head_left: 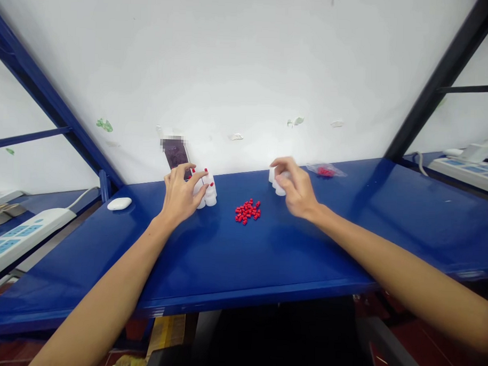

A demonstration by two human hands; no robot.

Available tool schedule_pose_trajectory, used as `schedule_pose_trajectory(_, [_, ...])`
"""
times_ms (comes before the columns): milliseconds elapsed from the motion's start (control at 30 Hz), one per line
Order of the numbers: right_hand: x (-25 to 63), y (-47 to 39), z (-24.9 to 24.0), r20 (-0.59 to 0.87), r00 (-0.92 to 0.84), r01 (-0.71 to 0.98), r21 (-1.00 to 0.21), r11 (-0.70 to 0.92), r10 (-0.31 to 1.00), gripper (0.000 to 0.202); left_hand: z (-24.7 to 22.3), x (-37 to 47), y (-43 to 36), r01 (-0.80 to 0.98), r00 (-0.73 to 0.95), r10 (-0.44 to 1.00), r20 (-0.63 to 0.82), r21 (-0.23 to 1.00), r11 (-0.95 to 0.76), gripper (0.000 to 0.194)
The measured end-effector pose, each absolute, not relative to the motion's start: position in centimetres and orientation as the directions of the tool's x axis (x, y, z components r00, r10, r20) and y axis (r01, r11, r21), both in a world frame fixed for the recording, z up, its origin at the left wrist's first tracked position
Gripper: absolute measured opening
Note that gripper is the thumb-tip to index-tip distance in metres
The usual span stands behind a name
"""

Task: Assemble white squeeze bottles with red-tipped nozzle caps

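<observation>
At the left group of small white bottles with red tips (210, 195), my left hand (181, 194) has its thumb and index finger apart. These two fingers reach over the bottles' tops, and contact is hard to judge. My right hand (295, 189), slightly blurred, curls its fingers and thumb around a white bottle in the right group of small white bottles (279, 190). The hand partly hides that group, and no red tips show on it. Between the hands lies a loose pile of small red caps (248, 211) on the blue table (233, 262).
A phone with a dark screen (176, 153) leans against the white wall behind my left hand. A white oval object (119, 204) lies at the left. A clear bag of red pieces (326, 170) rests at the back right. Power strips (21, 236) stand beyond the frame posts.
</observation>
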State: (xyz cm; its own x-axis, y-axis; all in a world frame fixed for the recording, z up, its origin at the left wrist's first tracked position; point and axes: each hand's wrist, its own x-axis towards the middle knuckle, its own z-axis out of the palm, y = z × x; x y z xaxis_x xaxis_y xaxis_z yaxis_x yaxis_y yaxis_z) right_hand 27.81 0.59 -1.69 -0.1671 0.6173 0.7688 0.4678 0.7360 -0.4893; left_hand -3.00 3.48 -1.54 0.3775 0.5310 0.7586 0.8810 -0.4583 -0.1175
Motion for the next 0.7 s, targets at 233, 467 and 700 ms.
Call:
schedule_pose_trajectory(233, [31.1,3.9,-1.1,0.874,0.164,0.558,-0.465,0.687,0.458,0.033,-1.4,-3.0,3.3,0.858,0.446,0.534,0.718,-0.173,-0.483,0.027])
schedule_pose_trajectory(467, [33.3,6.2,-2.0,0.835,0.189,0.584,-0.518,0.625,0.516,0.030,-1.4,-1.9,2.5,0.724,0.561,0.414,0.717,-0.182,-0.665,0.021])
schedule_pose_trajectory(700, [34.1,9.0,-3.4,0.710,0.161,0.401,-0.682,0.612,0.686,0.025,-2.2,1.4,0.6,0.548,0.763,0.386,0.519,-0.201,-0.812,0.031])
